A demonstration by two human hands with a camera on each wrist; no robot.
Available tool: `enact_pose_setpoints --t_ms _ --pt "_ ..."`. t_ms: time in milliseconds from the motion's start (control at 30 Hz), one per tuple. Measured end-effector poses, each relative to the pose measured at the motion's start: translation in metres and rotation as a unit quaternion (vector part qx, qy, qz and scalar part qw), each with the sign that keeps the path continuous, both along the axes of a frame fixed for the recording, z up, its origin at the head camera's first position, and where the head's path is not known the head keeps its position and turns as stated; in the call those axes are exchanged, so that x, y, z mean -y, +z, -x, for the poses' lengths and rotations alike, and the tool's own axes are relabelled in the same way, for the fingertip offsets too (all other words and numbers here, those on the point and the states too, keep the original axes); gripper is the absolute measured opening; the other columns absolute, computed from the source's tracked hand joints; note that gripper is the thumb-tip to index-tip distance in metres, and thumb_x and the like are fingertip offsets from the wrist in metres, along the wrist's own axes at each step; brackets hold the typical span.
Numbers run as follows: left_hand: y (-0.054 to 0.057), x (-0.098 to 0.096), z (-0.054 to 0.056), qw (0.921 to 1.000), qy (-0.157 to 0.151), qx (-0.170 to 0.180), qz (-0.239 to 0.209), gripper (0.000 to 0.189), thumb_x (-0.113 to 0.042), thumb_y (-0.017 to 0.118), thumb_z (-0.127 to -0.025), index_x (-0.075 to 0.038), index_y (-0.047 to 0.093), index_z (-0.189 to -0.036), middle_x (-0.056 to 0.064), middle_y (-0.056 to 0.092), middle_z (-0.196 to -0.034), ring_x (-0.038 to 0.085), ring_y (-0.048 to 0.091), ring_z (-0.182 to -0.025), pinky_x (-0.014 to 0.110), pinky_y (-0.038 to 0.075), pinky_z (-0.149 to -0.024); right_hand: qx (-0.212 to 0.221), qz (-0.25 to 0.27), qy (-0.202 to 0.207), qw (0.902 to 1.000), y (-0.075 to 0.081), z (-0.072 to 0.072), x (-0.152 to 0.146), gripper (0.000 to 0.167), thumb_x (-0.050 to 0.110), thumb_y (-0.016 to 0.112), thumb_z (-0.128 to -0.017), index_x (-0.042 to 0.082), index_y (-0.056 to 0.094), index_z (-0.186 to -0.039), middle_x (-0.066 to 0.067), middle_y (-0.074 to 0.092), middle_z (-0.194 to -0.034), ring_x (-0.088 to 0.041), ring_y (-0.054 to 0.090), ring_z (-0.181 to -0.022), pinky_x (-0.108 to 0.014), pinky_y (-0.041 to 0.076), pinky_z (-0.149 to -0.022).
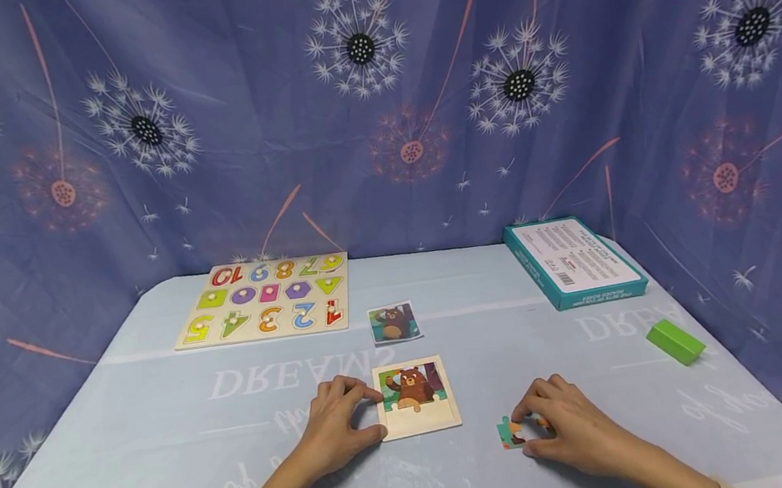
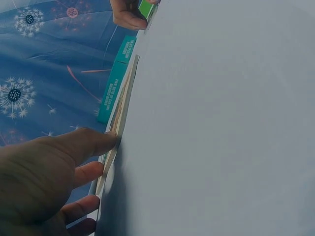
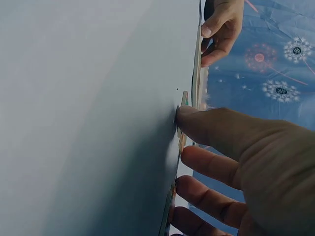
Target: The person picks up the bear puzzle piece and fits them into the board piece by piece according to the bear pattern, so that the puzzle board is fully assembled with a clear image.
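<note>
The wooden puzzle board lies flat with a bear picture in its upper part and bare wood in its lower part. My left hand rests at its left side, thumb and index fingertip touching the edge and the fingers loosely bent. To the right of the board, my right hand pinches a teal and orange puzzle piece between thumb and fingers, close over the table. Another puzzle piece lies beneath that hand's outer fingers, mostly hidden from above.
A small bear picture card lies behind the board. Farther back are a number-and-shape peg board on the left and a teal box on the right. A green block sits near the table's right edge. Patterned curtain surrounds the table.
</note>
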State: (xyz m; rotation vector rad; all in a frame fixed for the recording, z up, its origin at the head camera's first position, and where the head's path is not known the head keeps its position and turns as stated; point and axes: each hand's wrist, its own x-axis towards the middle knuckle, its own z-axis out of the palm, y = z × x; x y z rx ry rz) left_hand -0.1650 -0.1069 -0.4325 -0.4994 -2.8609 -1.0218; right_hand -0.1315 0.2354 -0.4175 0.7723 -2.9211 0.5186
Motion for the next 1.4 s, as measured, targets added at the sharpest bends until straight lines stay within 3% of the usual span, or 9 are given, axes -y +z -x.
enact_pose_setpoints --t_ms 433,833,1067,1400 --pt "0.000 -0.001 0.001 0.9999 0.009 0.007 0.000 0.033 -0.026 0.078 -0.069 -0.022 0.067 -0.100 0.000 0.051 -0.111 0.021 0.040 -0.105 0.044 0.030 -0.090 -0.020 0.007 -0.001 0.9998 -0.003 0.000 0.001 0.026 0.030 0.079 -0.070 0.033 0.064 -0.091 0.019 0.050 -0.092 -0.001 0.033 -0.084 -0.026 0.033 -0.073" --pt "0.000 -0.001 0.001 0.9999 0.010 0.009 -0.001 0.033 -0.026 0.078 -0.069 -0.022 0.067 -0.100 0.001 0.051 -0.111 0.022 0.040 -0.106 0.045 0.030 -0.091 -0.009 0.005 -0.009 0.9999 0.000 0.001 0.004 0.023 0.034 0.078 -0.072 0.033 0.064 -0.090 0.021 0.050 -0.089 0.000 0.034 -0.081 -0.024 0.031 -0.072" --pt "0.000 -0.001 0.000 0.9999 0.010 0.009 -0.002 0.033 -0.026 0.078 -0.069 -0.022 0.067 -0.100 0.000 0.051 -0.111 0.022 0.040 -0.107 0.046 0.030 -0.091 0.001 0.005 -0.019 0.9998 0.007 0.006 0.018 0.023 0.034 0.078 -0.071 0.032 0.065 -0.091 0.020 0.052 -0.091 -0.001 0.035 -0.084 -0.025 0.033 -0.074" --pt "-0.001 0.000 0.001 0.9999 0.009 0.006 0.001 0.033 -0.026 0.079 -0.069 -0.022 0.067 -0.100 0.001 0.051 -0.111 0.022 0.040 -0.106 0.046 0.030 -0.091 0.002 0.005 -0.001 1.0000 0.016 0.018 0.047 0.024 0.033 0.077 -0.073 0.028 0.067 -0.094 0.019 0.053 -0.096 -0.003 0.038 -0.089 -0.032 0.037 -0.081"
